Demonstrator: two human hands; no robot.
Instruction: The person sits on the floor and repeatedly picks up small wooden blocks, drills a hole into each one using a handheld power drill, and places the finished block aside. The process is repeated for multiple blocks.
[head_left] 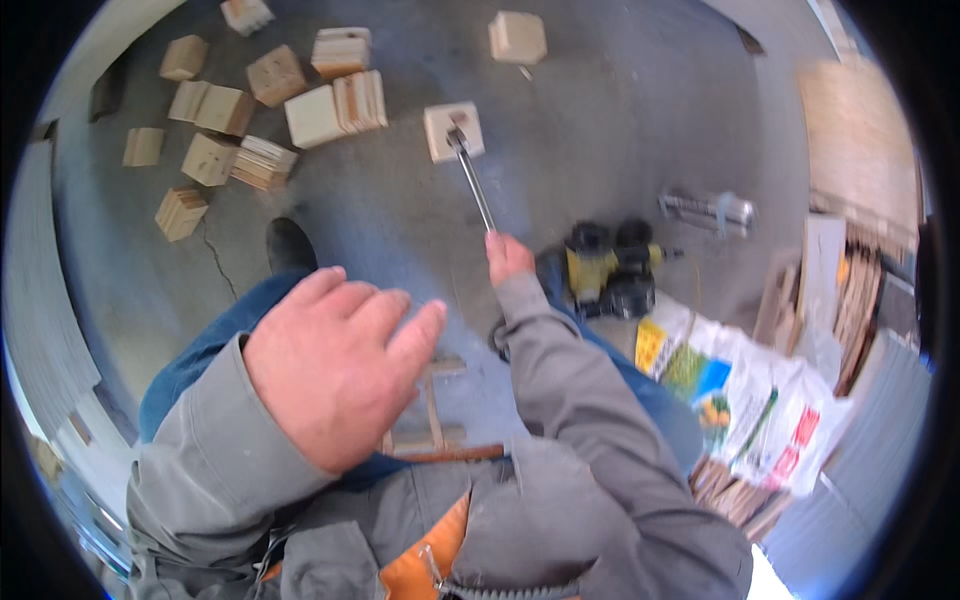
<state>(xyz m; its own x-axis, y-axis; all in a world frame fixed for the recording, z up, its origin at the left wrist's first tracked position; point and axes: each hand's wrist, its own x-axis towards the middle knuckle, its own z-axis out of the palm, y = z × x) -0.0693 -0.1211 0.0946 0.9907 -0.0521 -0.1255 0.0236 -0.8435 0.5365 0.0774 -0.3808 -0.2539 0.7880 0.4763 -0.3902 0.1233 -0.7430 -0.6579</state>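
My right hand (510,258) is closed around the lower end of a hammer (474,185) with a shiny metal shaft. Its dark head is over or against a pale square wooden block (440,146) on the floor; blur hides whether they touch. Raised close to the camera, my left hand (335,365) has its fingers stretched and its thumb apart, back of the hand upward. Nothing shows in it, though the palm is hidden. Beneath it, between my legs, thin wooden pieces (432,410) are partly covered.
Several wooden blocks (275,76) are scattered at the far left, and one block (517,38) stands far ahead. On my right are a yellow and black power tool (600,270), a shiny cylinder (710,212), a printed white bag (750,390) and stacked boards (860,300).
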